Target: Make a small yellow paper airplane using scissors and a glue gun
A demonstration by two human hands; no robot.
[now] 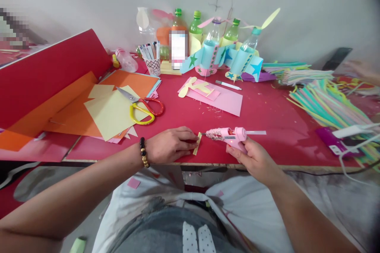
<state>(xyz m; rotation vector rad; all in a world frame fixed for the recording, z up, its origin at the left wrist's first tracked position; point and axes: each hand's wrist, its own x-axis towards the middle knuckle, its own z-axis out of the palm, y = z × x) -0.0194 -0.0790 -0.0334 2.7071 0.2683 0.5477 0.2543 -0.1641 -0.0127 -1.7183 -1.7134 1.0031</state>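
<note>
My right hand point(255, 160) is wrapped round the handle of a pink hot glue gun point(230, 135), with a clear glue stick point(257, 132) poking out of its back. The gun's nozzle points left and meets the upper part of a small pale yellow paper strip point(197, 145) on the red tabletop. Lying low on the table, my left hand point(172, 145) holds the strip at its left edge with the fingertips. Beyond the hands are pink paper pieces point(227, 102) and a yellow propeller-shaped cutout point(187, 87).
Scissors point(138, 106) lie on yellow and orange paper sheets at left. Bottle planes point(210, 53) and a cup of pens point(152, 65) stand along the wall. Pipe cleaners point(329, 102) and a purple box with a white cable point(335, 142) are at right. Another person's hand point(360, 69) shows far right.
</note>
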